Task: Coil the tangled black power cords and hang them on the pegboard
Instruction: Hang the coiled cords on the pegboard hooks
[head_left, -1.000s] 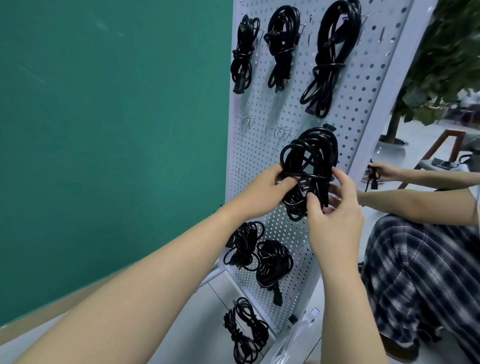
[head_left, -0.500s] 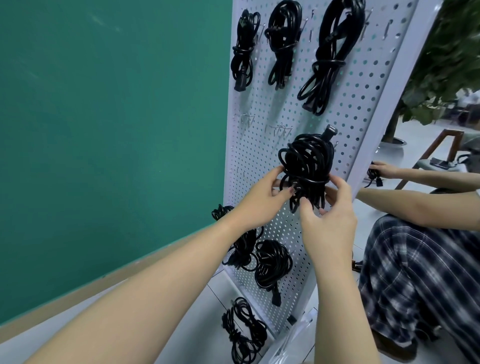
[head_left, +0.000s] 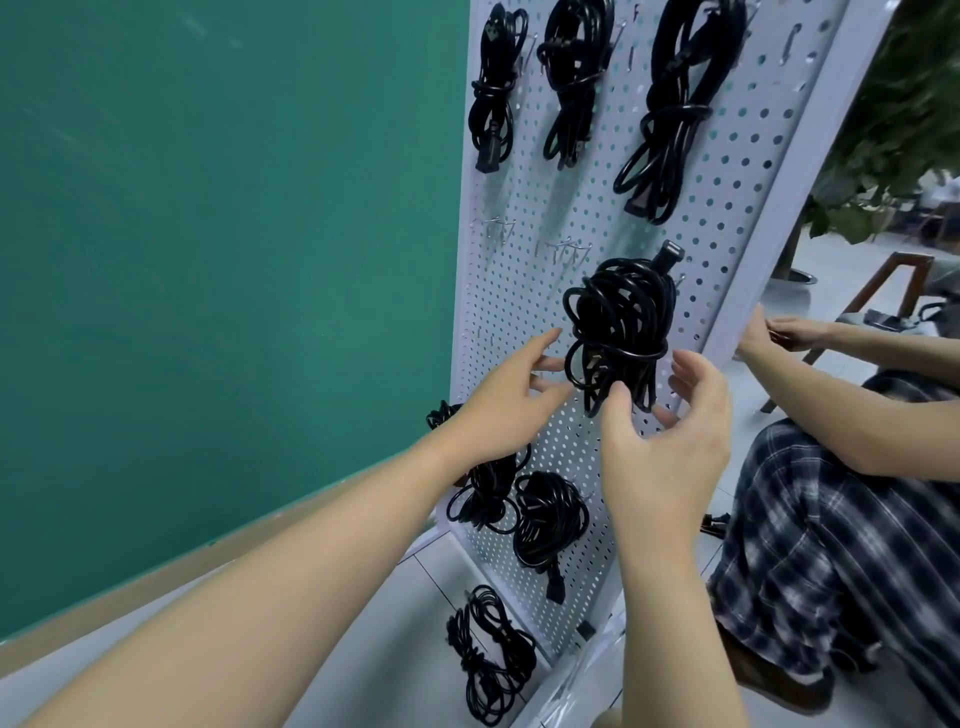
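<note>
Against the green wall (head_left: 218, 260) stands the white pegboard (head_left: 737, 171), three coiled black cords (head_left: 670, 104) hanging along its top row and more low down. At its middle hangs the cord bundle (head_left: 618, 327) I am tending, its plug poking up at the top; my left hand (head_left: 506, 400) is spread beside it with fingers loose, grasping nothing. My right hand (head_left: 670, 447) cups under the bundle, thumb tip touching the lowest loops, fingers relaxed
</note>
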